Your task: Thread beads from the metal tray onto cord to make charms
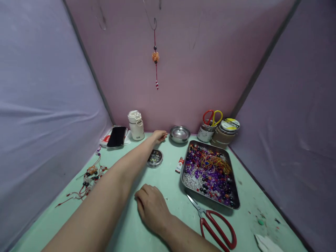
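- Pink wall (196,77) behind a pale green table (168,182).
- Left hand (159,135) stretched far back, fingers curled just beside steel bowl (180,140); grip contents can't tell.
- Right hand (153,209) on table, loosely curled, underside hidden.
- Bead tray (210,198) right, scissors (201,210) near.
- Step: apparently a reach; next move probably calls for clearing the bowl's rim.

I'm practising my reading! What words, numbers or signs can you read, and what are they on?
No text is clear enough to quote.
Jar lid: lettering on its label, too blurred.
Bottle: mark near its base, too small.
Red-and-white stick: print too small.
Packet under the phone: red patch, nothing readable.
Can: markings too blurred.
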Motion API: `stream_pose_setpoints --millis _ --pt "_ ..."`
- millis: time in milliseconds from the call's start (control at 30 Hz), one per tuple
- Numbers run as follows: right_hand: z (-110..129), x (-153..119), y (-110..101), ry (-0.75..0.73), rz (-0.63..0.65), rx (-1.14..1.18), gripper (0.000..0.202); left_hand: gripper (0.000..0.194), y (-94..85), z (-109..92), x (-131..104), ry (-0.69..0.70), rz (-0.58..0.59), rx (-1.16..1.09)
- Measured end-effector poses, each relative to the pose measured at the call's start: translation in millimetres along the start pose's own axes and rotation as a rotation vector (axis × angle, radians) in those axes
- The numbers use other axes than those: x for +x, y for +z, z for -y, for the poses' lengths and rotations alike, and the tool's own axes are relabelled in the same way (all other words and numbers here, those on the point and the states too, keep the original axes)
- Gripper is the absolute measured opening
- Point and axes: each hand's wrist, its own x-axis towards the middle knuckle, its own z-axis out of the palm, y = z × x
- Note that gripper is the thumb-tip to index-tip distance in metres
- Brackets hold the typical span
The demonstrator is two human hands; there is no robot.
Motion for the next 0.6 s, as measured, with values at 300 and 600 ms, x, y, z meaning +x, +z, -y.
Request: stream_pose_setpoints --millis 300,600 --pt "-3.5 0.2 -1.5 -0.004 -0.013 0.064 0.014 0.028 -65.5 -70.4 -65.5 0.217 0.346 0.131" --pt "13.5 -1.5 -33.6 -0.023 -0.218 0.188 0.018 0.022 -89.2 -65.3 -145.3 0.339 0.338 0.031"
